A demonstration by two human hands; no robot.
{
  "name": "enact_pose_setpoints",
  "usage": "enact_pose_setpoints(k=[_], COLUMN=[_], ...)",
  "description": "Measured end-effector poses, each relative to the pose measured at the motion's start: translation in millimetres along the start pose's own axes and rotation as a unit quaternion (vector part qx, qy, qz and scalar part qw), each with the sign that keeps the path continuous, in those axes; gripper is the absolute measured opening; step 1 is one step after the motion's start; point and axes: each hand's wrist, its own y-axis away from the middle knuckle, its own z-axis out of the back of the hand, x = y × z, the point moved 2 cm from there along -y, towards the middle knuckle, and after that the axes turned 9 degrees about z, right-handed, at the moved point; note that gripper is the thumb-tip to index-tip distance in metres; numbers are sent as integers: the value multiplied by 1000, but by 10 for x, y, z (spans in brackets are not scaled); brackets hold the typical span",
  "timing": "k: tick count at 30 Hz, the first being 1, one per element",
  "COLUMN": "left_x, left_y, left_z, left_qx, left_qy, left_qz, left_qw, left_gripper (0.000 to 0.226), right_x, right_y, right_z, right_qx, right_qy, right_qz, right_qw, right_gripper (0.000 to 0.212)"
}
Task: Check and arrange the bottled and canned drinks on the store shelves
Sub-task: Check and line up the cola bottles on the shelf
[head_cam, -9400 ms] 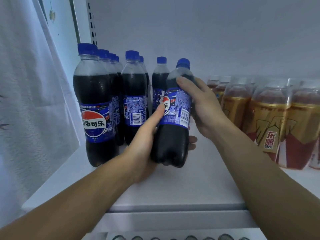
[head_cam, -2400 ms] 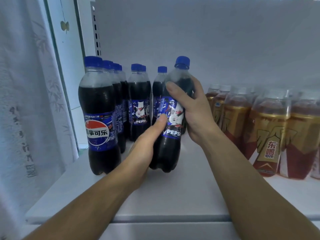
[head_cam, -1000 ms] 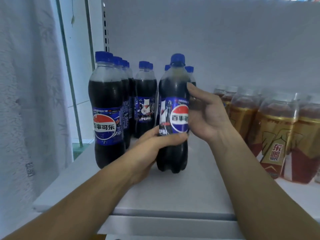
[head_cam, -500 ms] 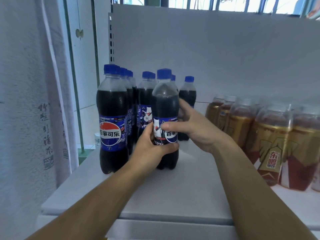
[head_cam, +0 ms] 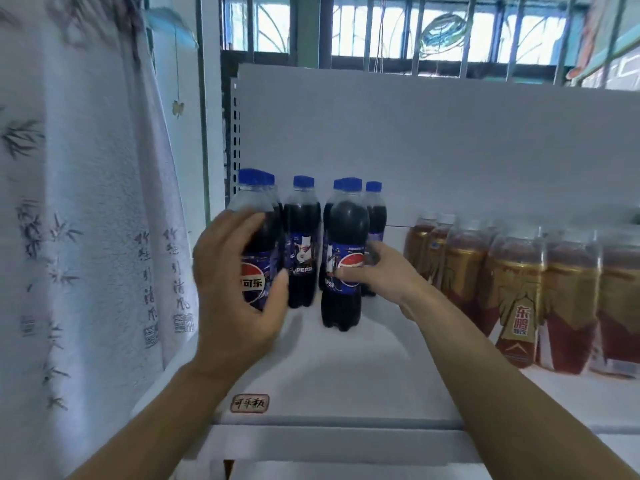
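Nearest, a tag (head_cam: 250,404) is being shown on the lip of the shelf (head_cam: 346,382). Beyond it the left hand (head_cam: 235,292) is being held wide, with the fingers (head_cam: 239,221) over the shoulder of the left cola (head_cam: 258,244) and the thumb by the right side of its label. This is seemingly so that the bottle can be taken and its logo squared to the front. With the blur, contact cannot be told.

The middle cola (head_cam: 346,233) is being gripped at the label by the right hand (head_cam: 381,275). The thumb is being laid across the logo and the fingers are being wrapped round the far right side — probably to steady it upright while its facing is being judged. It is being stood on the shelf, forward of its row.

Further back more colas (head_cam: 301,220) are being stood in files and tea bottles (head_cam: 516,289) are being ranked to the right. A window (head_cam: 415,29) is being seen over the back panel (head_cam: 433,150).
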Motion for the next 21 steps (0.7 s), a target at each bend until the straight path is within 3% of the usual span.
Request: enact_pose_setpoints(k=[2,5,9,12,21], left_x=[156,315,346,372,357], left_y=[36,122,175,182,212], left_z=[80,100,98,102,106], left_qx=[2,68,119,129,152], left_qy=[7,54,152,155,170], left_qz=[134,322,471,499,497], left_qw=[991,943,861,843,837], left_gripper=[77,82,64,66,68], right_x=[9,19,-42,-107,-159], right_y=[7,-52,-223,-347,-455], right_z=[-25,-86,-191,-279,-408], right_qx=[-14,-44,-76,-106,-140], right_qy=[37,57,66,59,64], right_qz=[-11,-16,-23,-32,-35], right_qw=[999,997,995,992,987], right_gripper=[53,55,53,61,61])
